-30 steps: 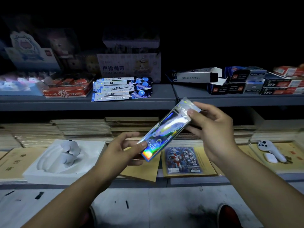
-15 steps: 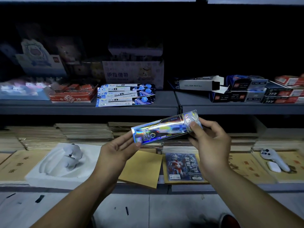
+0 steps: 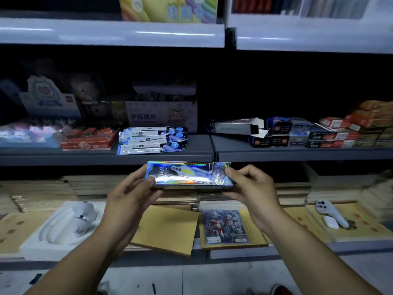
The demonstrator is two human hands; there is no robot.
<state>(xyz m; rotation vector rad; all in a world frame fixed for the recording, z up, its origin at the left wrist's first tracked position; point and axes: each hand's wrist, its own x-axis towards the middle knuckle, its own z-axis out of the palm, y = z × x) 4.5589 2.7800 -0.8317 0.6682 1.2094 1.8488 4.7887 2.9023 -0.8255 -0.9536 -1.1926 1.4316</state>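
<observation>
Our left hand (image 3: 127, 193) curls its fingers round the left end of the holographic pack (image 3: 189, 173), holding it level in the air just in front of the middle shelf (image 3: 102, 160), below the stack of like packs (image 3: 152, 141). At the right end our right hand (image 3: 252, 188) pinches it between thumb and fingertips. We judge it light, thin, slick with foil and easily creased, so the short ends are the place to hold.

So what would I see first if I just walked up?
The shiny rainbow packet, held in the middle, with the left hand gripping one end and the right hand pinching the other. Behind it, a stack of blue packets lies on the grey shelf, and a white plush toy sits in a tray at lower left.
</observation>
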